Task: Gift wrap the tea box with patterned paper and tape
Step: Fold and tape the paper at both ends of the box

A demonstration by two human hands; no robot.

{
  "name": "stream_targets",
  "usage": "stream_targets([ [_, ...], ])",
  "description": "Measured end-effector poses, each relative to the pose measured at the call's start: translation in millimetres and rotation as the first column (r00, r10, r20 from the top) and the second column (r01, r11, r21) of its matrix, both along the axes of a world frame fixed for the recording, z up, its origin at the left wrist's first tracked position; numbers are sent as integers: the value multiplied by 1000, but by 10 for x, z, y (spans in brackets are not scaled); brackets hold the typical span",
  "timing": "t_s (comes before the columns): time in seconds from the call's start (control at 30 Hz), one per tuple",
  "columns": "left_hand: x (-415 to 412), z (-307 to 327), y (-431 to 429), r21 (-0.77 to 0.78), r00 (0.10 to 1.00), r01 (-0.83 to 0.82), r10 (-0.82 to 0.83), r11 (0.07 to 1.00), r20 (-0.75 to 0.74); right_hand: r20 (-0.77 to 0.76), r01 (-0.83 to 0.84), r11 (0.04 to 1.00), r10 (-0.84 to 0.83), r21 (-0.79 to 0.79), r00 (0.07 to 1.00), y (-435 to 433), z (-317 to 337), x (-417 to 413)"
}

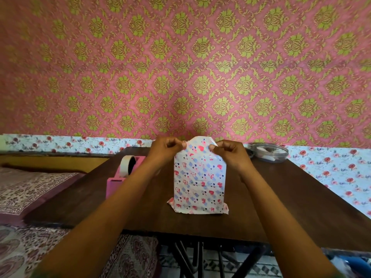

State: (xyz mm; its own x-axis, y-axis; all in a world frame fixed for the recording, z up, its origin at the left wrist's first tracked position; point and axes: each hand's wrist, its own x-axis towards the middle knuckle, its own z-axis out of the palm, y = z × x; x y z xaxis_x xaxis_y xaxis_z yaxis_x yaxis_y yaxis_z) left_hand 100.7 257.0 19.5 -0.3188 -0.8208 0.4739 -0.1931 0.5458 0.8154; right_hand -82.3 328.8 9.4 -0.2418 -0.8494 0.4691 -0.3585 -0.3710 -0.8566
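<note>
Left hand (pixel 167 149), right hand (pixel 228 153), each pinching top paper (pixel 200 141) of wrapped tea box (pixel 198 185)

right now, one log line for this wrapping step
left hand pinches paper top | right hand pinches paper top | box upright on table | tape dispenser untouched

White wrapping paper (pixel 198 177), printed with red and navy hearts and pale blue diamonds, stands out against a dark brown wooden table (pixel 281 197). A pink dispenser (pixel 113 184) carries a cream roll of tape (pixel 124 164). Pink wallpaper (pixel 180 67) bears an olive-green damask pattern above a white border (pixel 331 167) of red roses. The bedspread (pixel 30 193) is a maroon-and-cream floral print.
</note>
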Motion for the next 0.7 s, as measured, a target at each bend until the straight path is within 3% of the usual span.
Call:
stream_targets([
  [0.17,-93,-57,-38,-233,961,-206,242,950,136,104,98,995,-94,-33,990,-101,-101,55],
  [0.37,-77,58,-83,-292,906,-192,284,937,314,121,134,991,-132,-8,984,-211,-123,26],
  [0.5,-130,226,-107,-175,878,-98,168,980,449,89,126,991,-130,50,988,-162,-83,-15],
  [0.7,-32,215,-215,239,922,30,-120,971,369,50,136,988,-140,79,989,-149,-103,-9],
])
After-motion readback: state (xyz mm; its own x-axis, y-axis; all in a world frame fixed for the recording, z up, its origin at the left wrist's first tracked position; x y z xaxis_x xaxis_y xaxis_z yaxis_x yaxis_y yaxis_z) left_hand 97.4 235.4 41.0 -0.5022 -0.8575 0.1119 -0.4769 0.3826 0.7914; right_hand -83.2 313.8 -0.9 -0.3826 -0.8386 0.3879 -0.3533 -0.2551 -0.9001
